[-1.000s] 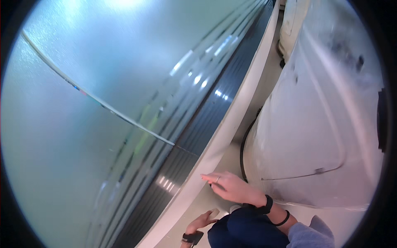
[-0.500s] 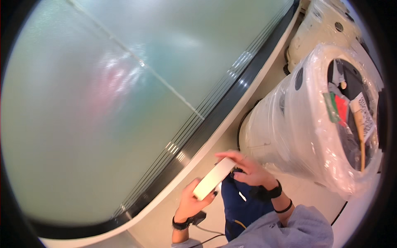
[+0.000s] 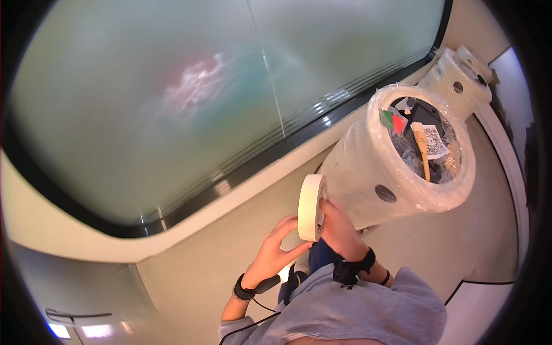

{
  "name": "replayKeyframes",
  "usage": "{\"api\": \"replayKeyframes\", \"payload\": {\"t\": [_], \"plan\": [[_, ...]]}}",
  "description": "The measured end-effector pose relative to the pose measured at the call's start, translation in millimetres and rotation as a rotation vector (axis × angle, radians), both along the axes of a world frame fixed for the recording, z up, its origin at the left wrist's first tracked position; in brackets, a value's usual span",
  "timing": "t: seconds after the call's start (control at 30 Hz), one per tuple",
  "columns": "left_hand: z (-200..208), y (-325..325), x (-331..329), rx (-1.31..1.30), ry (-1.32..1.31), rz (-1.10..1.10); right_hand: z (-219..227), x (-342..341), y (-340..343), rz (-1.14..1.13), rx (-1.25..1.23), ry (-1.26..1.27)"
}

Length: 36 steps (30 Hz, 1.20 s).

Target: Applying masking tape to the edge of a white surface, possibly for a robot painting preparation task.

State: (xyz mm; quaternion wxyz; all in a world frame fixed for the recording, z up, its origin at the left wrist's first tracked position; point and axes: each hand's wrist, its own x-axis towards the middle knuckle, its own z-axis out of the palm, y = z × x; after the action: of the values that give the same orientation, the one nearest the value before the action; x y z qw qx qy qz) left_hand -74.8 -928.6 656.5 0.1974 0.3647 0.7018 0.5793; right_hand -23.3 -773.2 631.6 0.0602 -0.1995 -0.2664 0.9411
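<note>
A wide pale-cream roll of masking tape point(image 3: 309, 208) stands on edge between my hands. My left hand point(image 3: 275, 253) grips its lower left side, with fingers at the outer face and thumb under the bottom edge; the fingertips are partly hidden. On the other side, my right hand point(image 3: 340, 231) holds the roll, its fingers reaching into or behind the ring, where the tape partly covers them. Just beyond my right hand stands a large white plastic-wrapped cylinder point(image 3: 359, 167). A wooden-handled brush point(image 3: 421, 152) and a printed code sheet point(image 3: 435, 142) lie in its dark top opening.
A big frosted window point(image 3: 144, 155) with a black frame point(image 3: 195, 215) curves along the left and front. More wrapped cylinders point(image 3: 454, 86) stand at the far right. The beige floor point(image 3: 201, 261) runs below the window, and a pale panel point(image 3: 480, 313) is at lower right.
My view has swung, so the window sits farther up and the cylinder appears smaller. The tape roll has turned from slanted to nearly upright, and my right hand has shifted to its inner side.
</note>
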Motion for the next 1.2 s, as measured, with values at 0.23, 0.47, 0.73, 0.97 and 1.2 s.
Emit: {"api": "replayKeyframes", "payload": {"t": [0.23, 0.47, 0.73, 0.97, 1.2], "plan": [[10.6, -34.0, 85.4, 0.024, 0.09, -0.179, -7.1, 99.7, -34.3, -0.102, 0.952, 0.064], [34.8, 38.9, 174.3, -0.017, -0.291, -0.623, 35.8, 232.3, 41.6, -0.388, 1.505, 0.179], [25.6, 190.3, 308.9, -0.003, -0.577, -1.034, 37.5, 423.2, 130.1, -0.823, 1.59, -0.058], [33.1, 327.8, 430.9, -0.086, -0.222, -1.3, 57.1, 568.4, 212.5, -1.053, 1.898, -0.396], [33.0, 424.5, 475.5, -0.075, -0.741, -1.663, 47.3, 605.1, 284.8, -1.299, 1.6, -0.342]]}}
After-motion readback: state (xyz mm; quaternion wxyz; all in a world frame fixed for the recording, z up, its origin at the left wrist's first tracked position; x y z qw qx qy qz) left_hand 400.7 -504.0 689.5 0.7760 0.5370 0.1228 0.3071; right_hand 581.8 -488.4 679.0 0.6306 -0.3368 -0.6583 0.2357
